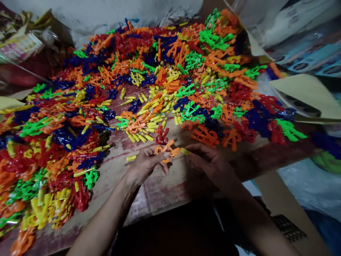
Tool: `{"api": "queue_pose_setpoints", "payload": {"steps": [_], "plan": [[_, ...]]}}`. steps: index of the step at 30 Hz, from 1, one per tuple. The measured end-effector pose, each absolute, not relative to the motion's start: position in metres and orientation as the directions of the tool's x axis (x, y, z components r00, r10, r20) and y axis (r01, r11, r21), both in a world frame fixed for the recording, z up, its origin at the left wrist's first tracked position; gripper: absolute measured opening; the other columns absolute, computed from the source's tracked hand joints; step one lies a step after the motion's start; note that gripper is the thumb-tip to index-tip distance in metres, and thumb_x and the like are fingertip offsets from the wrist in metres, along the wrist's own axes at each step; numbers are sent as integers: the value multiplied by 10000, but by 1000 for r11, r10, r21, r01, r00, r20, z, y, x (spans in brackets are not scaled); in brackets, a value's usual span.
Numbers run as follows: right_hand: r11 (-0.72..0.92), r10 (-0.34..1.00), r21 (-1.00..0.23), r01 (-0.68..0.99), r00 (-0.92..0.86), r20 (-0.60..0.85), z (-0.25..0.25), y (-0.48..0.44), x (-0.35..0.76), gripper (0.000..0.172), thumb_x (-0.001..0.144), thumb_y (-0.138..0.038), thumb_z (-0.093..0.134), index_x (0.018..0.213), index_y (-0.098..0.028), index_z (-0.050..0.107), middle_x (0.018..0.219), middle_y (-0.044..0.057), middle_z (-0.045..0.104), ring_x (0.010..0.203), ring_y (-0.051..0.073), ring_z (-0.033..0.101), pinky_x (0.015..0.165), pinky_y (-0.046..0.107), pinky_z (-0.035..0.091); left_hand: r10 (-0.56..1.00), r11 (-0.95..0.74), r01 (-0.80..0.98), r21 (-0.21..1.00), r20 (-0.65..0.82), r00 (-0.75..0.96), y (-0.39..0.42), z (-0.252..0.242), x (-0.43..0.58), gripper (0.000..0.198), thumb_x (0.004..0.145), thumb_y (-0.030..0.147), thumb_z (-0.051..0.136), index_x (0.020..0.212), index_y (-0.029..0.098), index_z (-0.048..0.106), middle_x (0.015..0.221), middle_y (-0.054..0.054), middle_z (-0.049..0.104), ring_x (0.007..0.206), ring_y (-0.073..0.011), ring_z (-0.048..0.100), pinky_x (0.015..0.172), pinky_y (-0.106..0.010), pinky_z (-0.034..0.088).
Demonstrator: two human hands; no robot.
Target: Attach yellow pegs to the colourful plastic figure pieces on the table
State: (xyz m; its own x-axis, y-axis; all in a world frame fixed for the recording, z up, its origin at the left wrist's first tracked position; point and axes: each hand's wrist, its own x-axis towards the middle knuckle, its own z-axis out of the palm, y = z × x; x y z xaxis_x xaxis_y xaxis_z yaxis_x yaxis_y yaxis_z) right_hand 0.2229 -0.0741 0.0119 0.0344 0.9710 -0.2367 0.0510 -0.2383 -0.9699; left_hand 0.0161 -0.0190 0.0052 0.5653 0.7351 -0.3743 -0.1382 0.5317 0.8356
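While the left hand [149, 161] pinches an orange plastic piece [167, 149] between thumb and fingers, its grip closed firmly, the right hand [207, 160] comes in from three o'clock with its fingertips drawn together on a short yellow stick [184, 152]. The inner end of that stick meets the orange piece; whether it sits inside or only touches, I cannot tell. Both are held just above the near middle of the bench [160, 192], whose worn, red-streaked top shows bare at six o'clock.

Taking the orange piece as the clock's centre, a dark red piece [161, 135] lies near, just short of twelve. A lone yellow stick [131, 158] rests at nine, beside the left hand, and a scatter of yellow sticks [140, 137] spreads at ten. Some flat orange pieces [205, 136] lie between two and three, and farther out near three is a bright green piece [290, 129]. A broad heap of mixed colours [125, 44] fills the far side from eleven to one, while another crowded heap [57, 135] covers the bench around nine.
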Motion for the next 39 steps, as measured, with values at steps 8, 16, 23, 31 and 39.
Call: {"api": "queue_pose_setpoints", "payload": {"steps": [8,16,23,31,39], "plan": [[-224,970,-964,-145,62,-234,-3,-70,224,273,801,-465,740,952,-239,710,625,-48,506,554,91,427,526,227,384,648,548,-114,828,-335,684,-22,10,14,348,868,434,706,808,97,643,675,-19,618,428,-48,518,391,-147,378],[-105,994,-987,-121,-51,-99,3,-73,217,158,894,-394,637,925,-240,637,733,-20,568,657,118,532,627,247,473,570,624,-127,771,-337,749,-23,0,17,312,893,422,678,911,114,635,809,-77,694,509,-120,640,419,-185,511],[-70,989,-995,64,-123,-78,2,-70,225,143,939,-374,551,976,-237,533,881,9,596,804,155,607,720,275,516,553,623,-62,780,-382,740,-25,0,19,314,884,430,693,984,143,614,741,-32,680,476,-124,647,393,-166,485],[131,990,-887,443,-98,98,9,-75,220,100,962,-278,476,1044,-227,504,945,40,625,888,195,635,820,323,519,622,546,-15,838,-393,677,-35,-1,21,365,883,470,684,1033,139,644,712,-14,664,443,-101,616,397,-160,451],[116,993,-922,370,-64,100,-14,-79,214,543,957,-391,546,1456,-260,374,986,47,645,827,186,659,715,300,552,950,185,384,905,-264,164,-22,60,-57,431,845,569,661,885,142,698,820,-54,702,673,-142,629,594,-229,490]]}}
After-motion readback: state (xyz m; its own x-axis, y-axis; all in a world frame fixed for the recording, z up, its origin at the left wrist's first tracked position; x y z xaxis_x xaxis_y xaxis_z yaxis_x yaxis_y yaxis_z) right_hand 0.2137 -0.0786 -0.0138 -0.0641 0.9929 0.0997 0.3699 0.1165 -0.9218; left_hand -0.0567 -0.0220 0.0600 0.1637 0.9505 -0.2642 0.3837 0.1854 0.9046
